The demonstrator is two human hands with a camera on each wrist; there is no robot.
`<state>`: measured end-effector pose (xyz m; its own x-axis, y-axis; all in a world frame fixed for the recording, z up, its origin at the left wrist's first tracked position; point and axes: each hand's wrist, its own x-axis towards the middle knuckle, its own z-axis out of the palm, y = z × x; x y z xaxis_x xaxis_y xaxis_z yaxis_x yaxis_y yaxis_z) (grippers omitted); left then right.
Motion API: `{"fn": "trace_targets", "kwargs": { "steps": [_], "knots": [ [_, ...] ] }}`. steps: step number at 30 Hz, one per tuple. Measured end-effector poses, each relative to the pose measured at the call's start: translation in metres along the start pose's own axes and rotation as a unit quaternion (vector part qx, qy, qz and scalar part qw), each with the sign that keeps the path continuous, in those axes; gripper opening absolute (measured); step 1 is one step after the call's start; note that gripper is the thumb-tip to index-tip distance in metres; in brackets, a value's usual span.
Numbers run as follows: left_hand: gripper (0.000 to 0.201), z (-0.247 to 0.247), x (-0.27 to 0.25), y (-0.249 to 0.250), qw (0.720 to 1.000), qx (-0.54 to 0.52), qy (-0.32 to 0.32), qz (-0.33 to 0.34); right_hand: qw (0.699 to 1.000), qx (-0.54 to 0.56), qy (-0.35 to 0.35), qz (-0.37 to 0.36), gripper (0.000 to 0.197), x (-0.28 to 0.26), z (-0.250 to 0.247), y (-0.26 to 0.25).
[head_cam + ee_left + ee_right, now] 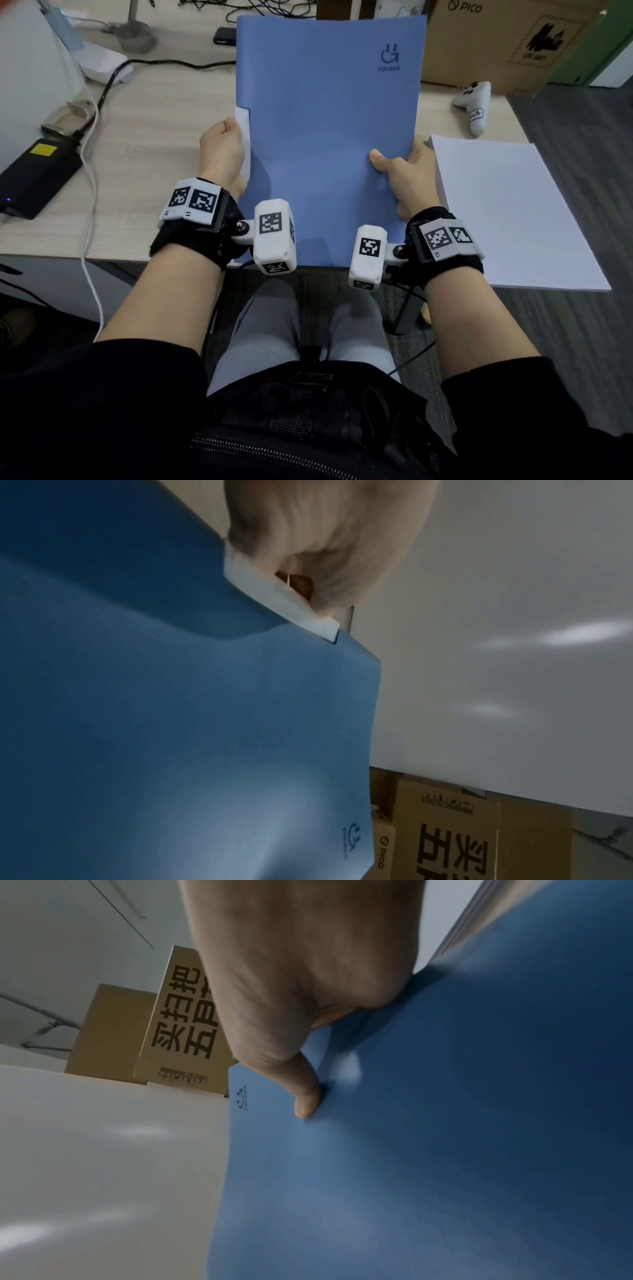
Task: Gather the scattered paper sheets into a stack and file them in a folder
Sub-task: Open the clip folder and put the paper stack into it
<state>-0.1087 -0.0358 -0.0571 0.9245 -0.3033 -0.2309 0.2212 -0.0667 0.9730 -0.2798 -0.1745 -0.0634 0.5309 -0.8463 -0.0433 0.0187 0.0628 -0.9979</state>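
Blue folder (325, 137) held up over the near edge of the worktop (154, 144), between both hands, cover facing the head camera, printed logo at its far right corner. Left hand (222, 150) curled into a fist on the folder's left edge, pinching a white strip of paper (244, 137) that pokes out past a notch in the cover; from the left wrist view, fingers (329, 561) wrapped over that white edge. Right hand (407, 174) gripping the right edge, thumb (378, 159) pressed flat on the blue cover, remaining fingers hidden behind the folder. Stack of white paper sheets (507, 212) lying flat on the worktop just right of the folder, near corner overhanging the worktop's edge. Beyond the stack, a white game controller (474, 102); behind that, a cardboard box (503, 37) marked PICO. At far left, a black power brick (34, 174) with a yellow label, a white cable (90, 192) trailing off the near edge, and a black cable (144, 65) running along the far side. Whether more sheets sit fully inside the folder: cannot tell.
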Motion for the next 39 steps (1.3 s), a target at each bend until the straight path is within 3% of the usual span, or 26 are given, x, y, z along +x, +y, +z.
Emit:
{"fn": "trace_targets", "kwargs": {
  "steps": [5,9,16,22,26,32,38,39],
  "knots": [
    [0.017,-0.030,0.013,0.000,0.999,0.016,-0.027,-0.013,1.000,0.005,-0.005,0.025,0.026,0.009,0.020,-0.004],
    [0.018,-0.055,0.011,-0.007,0.996,0.052,-0.046,-0.060,0.999,0.013,0.010,0.038,0.021,0.017,0.043,0.000],
    [0.025,-0.097,0.033,-0.034,0.995,0.093,0.018,-0.035,0.998,-0.009,0.002,0.064,0.026,0.032,0.103,0.013],
    [0.034,-0.128,0.074,-0.029,0.990,0.109,0.081,-0.031,0.996,-0.045,-0.030,0.071,0.057,0.043,0.154,0.014],
    [0.034,-0.138,0.101,-0.018,0.984,0.155,0.083,-0.023,0.991,-0.077,-0.072,0.077,0.039,0.051,0.182,0.013],
    [0.030,-0.157,0.143,-0.031,0.966,0.250,0.064,-0.001,0.972,-0.128,-0.132,0.143,0.023,0.063,0.202,0.020],
    [0.051,-0.144,0.130,-0.033,0.953,0.295,0.051,-0.035,0.963,-0.154,-0.159,0.154,0.008,0.065,0.211,0.033],
    [0.052,-0.142,0.131,-0.034,0.952,0.299,0.051,-0.033,0.961,-0.159,-0.162,0.157,0.016,0.066,0.212,0.033]
  ]
}}
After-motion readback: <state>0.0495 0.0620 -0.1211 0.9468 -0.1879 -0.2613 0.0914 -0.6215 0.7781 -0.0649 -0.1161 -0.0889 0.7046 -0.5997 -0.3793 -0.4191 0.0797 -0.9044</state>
